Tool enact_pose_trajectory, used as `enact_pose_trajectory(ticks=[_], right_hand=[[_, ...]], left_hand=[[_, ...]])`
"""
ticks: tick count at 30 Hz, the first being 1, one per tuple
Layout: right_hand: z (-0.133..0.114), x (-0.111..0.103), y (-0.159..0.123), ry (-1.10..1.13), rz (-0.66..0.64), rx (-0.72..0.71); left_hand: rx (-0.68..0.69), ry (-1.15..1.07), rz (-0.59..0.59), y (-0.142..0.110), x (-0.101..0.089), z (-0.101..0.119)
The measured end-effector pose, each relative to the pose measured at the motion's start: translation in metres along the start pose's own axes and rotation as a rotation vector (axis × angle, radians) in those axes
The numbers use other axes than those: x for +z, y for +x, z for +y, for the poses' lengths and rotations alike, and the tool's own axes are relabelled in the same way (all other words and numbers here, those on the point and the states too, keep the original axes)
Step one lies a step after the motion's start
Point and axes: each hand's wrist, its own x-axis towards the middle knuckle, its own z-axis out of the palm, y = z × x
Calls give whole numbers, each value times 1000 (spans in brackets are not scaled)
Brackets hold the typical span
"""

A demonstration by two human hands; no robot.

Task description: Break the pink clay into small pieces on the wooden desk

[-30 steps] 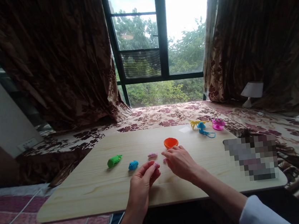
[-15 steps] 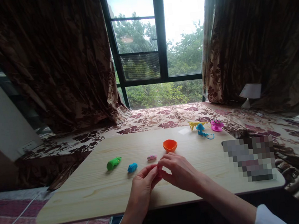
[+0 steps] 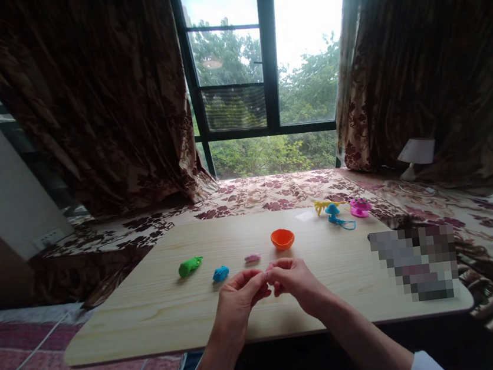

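Main thing here is the tiny pale-pink piece [image 3: 266,273] up between the fingertips, above the near half of the table. Fair warning, the fingers cover nearly all of it, so I can't make out its shape. The left hand [image 3: 240,292] has thumb and index finger pinched together on it, and the right hand [image 3: 299,278] is pinching at the same spot, fingertips pretty much meeting the left's.

Just past the hands there's a small rounded pink-and-white lump [image 3: 252,258] lying on the table, and right of that a bright orange open bowl [image 3: 282,239], sitting upright. Left of the pink lump is a stubby blue lump [image 3: 220,273], then a longer green rounded figure [image 3: 190,267] lying at a slant.

Far right corner has a little cluster: a spiky yellow piece [image 3: 321,207], a blue mushroom-shaped piece [image 3: 332,211] with a thin blue loop [image 3: 346,224] beside it, and a hot-pink mushroom-like piece with green dots [image 3: 360,207]. All of that's on a pale wood-grain table [image 3: 155,323]. Whatever's at the right edge is pixelated out. Behind is a dark-framed window [image 3: 267,52] between brown floral curtains [image 3: 129,91].
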Motion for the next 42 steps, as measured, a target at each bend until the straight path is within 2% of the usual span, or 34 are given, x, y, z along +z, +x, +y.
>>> enact_pose_trajectory(ticks=[4,8,12,16,19,23,27,31,36,39,42], right_hand=[[4,-7,10,-42,85,-27],[14,-29,20,-244,185,-76],[16,-32,16,-505,103,-172],[12,-20,14,-738,7,-275],[10,-17,15,-860,-32,-317],[5,-24,13,-953,-52,-333],[-4,-42,3,-978,-30,-337],[-10,-61,-10,-986,18,-321],[-10,-71,-18,-914,59,-328],[-10,-76,-22,-864,95,-338],[-10,-78,-28,-820,107,-361]], left_hand=[[28,54,4,1,-6,0],[131,247,74,9,-18,-1],[294,578,133,27,-22,-5],[433,876,98,37,-20,-10],[489,1032,55,38,-21,-12],[510,1169,52,35,-28,-11],[509,1247,83,39,-32,-6],[506,1283,123,60,-26,-1],[489,1272,105,80,-16,5],[521,1210,73,67,-8,10],[546,1100,-40,39,10,8]])
